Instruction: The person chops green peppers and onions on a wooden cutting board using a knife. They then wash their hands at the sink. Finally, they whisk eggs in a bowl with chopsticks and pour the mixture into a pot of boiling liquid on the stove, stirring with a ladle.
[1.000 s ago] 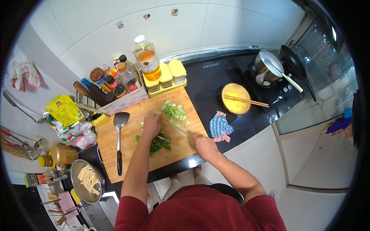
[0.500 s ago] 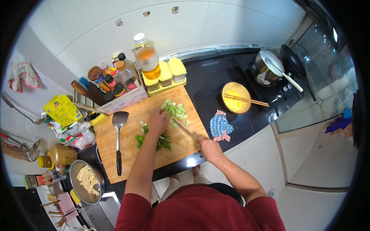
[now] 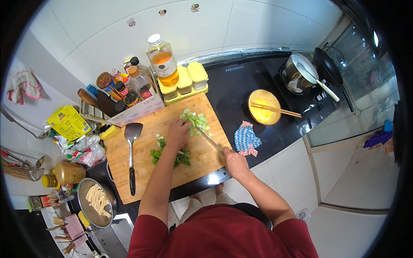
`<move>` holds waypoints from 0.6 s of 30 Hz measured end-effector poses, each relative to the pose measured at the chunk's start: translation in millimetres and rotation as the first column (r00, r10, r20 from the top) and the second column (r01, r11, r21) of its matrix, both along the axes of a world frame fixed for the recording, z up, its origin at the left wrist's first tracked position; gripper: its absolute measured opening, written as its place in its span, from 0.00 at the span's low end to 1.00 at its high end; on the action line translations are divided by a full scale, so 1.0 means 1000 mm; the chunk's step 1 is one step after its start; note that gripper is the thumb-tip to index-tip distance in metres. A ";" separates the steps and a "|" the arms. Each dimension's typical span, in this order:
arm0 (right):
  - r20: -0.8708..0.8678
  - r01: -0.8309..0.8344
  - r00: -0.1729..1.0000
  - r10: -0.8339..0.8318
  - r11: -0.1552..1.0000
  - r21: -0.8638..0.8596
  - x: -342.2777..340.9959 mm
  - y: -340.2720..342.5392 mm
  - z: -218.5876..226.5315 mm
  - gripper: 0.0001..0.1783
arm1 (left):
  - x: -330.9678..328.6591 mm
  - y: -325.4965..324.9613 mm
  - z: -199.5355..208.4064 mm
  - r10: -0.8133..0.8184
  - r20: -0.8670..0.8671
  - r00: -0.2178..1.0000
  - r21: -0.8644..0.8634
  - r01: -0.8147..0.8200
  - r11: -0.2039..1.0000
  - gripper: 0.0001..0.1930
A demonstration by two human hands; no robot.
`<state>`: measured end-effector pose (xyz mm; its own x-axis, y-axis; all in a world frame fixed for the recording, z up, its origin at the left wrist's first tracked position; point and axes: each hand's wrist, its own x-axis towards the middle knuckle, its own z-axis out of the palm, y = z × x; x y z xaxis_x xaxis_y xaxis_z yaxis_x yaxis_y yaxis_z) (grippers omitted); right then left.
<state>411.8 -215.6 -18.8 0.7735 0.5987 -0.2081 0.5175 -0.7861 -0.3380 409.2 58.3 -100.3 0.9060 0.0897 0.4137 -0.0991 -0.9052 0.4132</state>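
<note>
right grip [image 3: 235,161]: closed around the handle end of the knife [image 3: 212,142]; the handle itself is covered.
left grip [image 3: 177,133]: fingers curled down low over the cutting board [image 3: 200,173]; whether anything is pinched beneath them, i cannot tell.
step in hand: slicing greens, judging by the blade beside the cut pieces.
next cut: would seem to call for left fingertips tucked back from the edge, the right grip steady.
knife's place: between the two grips, ahead and left of the right one, over the cutting board.
knife's direction: long axis slants across the cutting board; the tip points away from the person and leftward, toward the pale slices [image 3: 197,120].
pale slices: just beyond and right of the left grip; touching it or not is unclear.
leafy greens [image 3: 183,158]: nearer the person than the left grip, partly behind its forearm.
spatula [image 3: 132,158]: left of the left grip, black handle toward the person.
cloth [image 3: 246,138]: just beyond the right grip, on the table [image 3: 230,92].
</note>
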 end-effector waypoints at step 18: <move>-0.015 -0.040 0.999 0.041 0.997 0.067 -0.002 0.047 -0.004 0.09 | -0.062 0.027 0.011 0.262 0.041 0.964 -0.218 -0.248 0.944 0.12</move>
